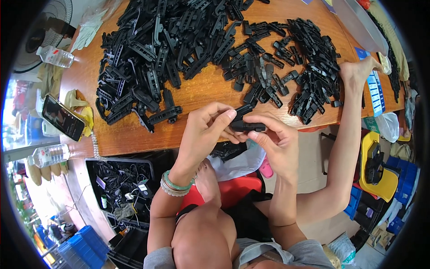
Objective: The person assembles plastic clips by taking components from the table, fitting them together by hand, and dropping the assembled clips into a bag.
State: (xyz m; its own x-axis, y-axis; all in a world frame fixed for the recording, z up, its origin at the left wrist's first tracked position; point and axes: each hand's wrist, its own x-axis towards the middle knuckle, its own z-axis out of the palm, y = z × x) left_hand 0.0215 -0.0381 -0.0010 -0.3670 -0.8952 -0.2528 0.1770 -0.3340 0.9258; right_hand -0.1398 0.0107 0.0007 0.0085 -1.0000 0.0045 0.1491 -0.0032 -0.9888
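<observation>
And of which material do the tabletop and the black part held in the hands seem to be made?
Tabletop: probably wood or wood-look laminate, glossy; orange-brown, streaky grain-like pattern.
Black part: likely moulded plastic, satin finish; uniform colour, soft highlights.

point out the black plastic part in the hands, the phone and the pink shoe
Black plastic part (246, 127): head view, on its dark lower portion.
Phone (63, 119): head view, near the middle of its screen.
Pink shoe (266, 169): head view, on its visible upper surface.
</observation>
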